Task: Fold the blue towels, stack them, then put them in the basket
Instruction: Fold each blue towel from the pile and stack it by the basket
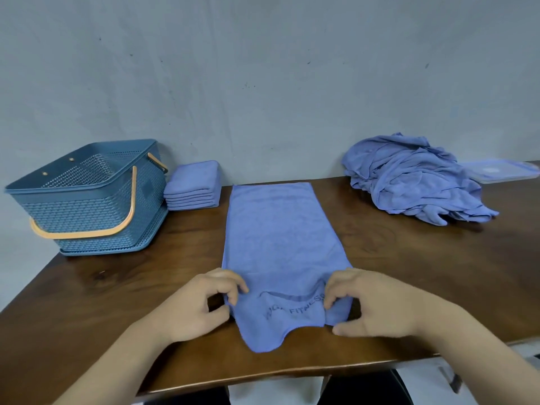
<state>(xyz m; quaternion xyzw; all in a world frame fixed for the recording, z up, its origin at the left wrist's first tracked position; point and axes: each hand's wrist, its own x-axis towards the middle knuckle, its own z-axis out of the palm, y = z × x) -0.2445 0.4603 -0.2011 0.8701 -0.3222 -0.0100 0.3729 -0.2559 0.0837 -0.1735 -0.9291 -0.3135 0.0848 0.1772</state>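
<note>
Two hands pinched the near corners of a blue towel (pixel 280 244) laid lengthwise mid-table, left hand (pixel 201 305) at its left corner, right hand (pixel 371 305) at its right, with folded towel stack (pixel 194 187) beside blue basket (pixel 87 197) far left and unfolded towel heap (pixel 409 179) far right on wooden table (pixel 423 273).

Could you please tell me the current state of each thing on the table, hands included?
laid-out towel, spread flat lengthwise, near end bunched up
left grip, pinches the towel's near left edge
right grip, pinches the towel's near right edge
folded stack, folded and piled beside the basket
heap of towels, unfolded, crumpled
basket, upright, handle down, no towels visible inside
</note>
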